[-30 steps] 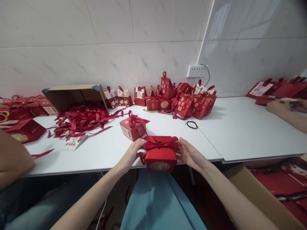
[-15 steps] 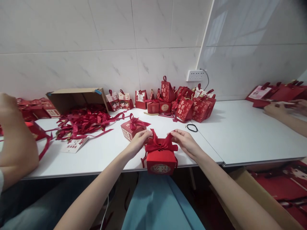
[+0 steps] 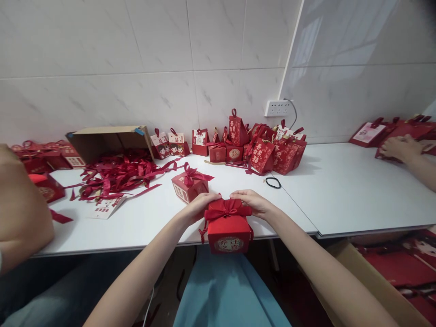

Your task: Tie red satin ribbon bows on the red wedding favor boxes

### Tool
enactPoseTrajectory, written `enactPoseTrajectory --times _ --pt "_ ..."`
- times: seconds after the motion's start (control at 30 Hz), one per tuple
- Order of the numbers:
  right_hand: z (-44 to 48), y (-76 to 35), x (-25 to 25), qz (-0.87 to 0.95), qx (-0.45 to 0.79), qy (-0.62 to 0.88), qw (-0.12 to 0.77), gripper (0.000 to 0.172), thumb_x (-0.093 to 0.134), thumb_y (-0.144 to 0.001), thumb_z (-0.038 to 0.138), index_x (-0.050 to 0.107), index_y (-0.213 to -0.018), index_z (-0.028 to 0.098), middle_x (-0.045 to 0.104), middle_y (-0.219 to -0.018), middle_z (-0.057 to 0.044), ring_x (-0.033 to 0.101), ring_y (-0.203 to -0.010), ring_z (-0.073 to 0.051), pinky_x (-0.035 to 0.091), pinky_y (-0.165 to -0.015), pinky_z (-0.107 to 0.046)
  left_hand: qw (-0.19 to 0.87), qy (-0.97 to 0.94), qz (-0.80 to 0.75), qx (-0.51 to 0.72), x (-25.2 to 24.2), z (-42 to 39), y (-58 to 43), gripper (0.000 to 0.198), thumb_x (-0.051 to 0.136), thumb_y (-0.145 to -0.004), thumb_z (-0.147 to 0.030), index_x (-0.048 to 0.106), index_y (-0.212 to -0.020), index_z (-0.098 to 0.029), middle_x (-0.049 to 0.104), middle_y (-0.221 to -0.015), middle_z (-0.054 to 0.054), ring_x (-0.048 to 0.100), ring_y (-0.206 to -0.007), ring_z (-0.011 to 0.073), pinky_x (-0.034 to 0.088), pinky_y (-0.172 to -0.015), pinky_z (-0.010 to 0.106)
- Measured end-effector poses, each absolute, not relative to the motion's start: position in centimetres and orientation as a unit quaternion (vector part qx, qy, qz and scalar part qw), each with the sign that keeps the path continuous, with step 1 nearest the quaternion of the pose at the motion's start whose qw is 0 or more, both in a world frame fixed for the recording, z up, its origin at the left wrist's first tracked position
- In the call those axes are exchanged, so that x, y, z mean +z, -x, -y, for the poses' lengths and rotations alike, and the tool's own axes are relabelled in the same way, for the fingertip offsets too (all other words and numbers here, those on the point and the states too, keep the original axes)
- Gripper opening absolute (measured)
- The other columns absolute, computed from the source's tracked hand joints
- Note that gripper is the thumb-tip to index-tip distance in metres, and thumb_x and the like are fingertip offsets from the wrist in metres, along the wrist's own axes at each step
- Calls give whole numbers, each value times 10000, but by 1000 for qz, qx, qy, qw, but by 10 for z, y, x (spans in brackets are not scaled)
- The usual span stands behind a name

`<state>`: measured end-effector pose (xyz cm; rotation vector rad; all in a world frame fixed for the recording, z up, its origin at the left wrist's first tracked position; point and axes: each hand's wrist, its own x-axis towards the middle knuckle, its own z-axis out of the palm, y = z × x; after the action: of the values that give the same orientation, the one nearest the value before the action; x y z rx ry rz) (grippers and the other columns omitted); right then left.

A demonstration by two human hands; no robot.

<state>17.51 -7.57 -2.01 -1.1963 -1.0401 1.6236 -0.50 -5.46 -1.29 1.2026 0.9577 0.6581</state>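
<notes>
A bright red gift box with a round gold emblem sits at the table's front edge, its front overhanging slightly. A red ribbon is tied in a bow across its top, and a twisted red cord hangs at its left side. My left hand is closed at the back left of the bow, on the ribbon. My right hand is closed on the ribbon at the back right. The box partly hides the fingertips of both. Behind my left hand stands a darker red box with a bow.
An open cardboard box spills red ribbons onto the table at left. Several red gift boxes line the wall. A black bracelet lies at right. Other people's arms reach in at both sides.
Both my hands have lowered and come closer together behind the bow; the raised ribbon ends have dropped. The box has shifted slightly toward me. At right, another person's hand has moved.
</notes>
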Motion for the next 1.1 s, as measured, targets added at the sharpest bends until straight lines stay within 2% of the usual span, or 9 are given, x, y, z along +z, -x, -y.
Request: enactPoseTrajectory --times 0.1,0.2,0.33,0.43,0.6,0.9,1.1 --pt "78 -184 -28 413 633 498 425 197 736 -601 246 615 -711 135 618 -612 -7 533 -510 -89 375 -503 -209 658 -523 -448 305 -17 52 16 272 654 -609 -387 559 -656 -137 560 -602 12 510 -527 113 363 -517 223" --pt "90 -200 -33 414 555 542 476 212 707 -657 332 581 -713 170 573 -619 24 508 -514 -85 363 -507 -216 609 -525 -474 360 -15 60 34 275 595 -670 -419 514 -643 -157 506 -569 -22 460 -505 90 328 -500 205" --pt "121 -210 -28 485 498 540 474 414 580 -717 564 515 -587 177 451 -512 42 428 -480 -93 340 -518 -248 506 -614 -476 374 -3 91 49 397 466 -767 -508 447 -559 -171 409 -497 -37 372 -465 92 294 -485 230" --pt "142 -201 -16 565 479 496 454 496 495 -739 637 489 -545 181 455 -525 21 431 -531 -114 349 -564 -268 465 -687 -454 325 7 114 46 423 449 -790 -529 432 -563 -173 412 -529 -30 377 -511 103 289 -512 239" --pt "153 -185 -8 583 477 464 467 414 533 -777 533 451 -560 191 442 -533 29 400 -526 -107 327 -549 -252 479 -687 -434 333 9 123 31 394 505 -772 -496 400 -563 -180 385 -523 -46 346 -505 91 271 -500 225" --pt "155 -181 -30 391 650 384 526 323 662 -688 364 436 -547 180 336 -556 52 323 -505 -77 292 -499 -218 616 -574 -392 370 -14 123 26 365 576 -720 -440 388 -553 -176 384 -507 -49 333 -462 69 264 -460 198" --pt "156 -178 -32 387 652 367 539 294 637 -691 336 435 -541 184 377 -535 44 338 -497 -83 306 -484 -218 587 -589 -411 375 -17 121 27 357 553 -729 -450 381 -571 -180 368 -546 -45 334 -496 81 287 -484 207"
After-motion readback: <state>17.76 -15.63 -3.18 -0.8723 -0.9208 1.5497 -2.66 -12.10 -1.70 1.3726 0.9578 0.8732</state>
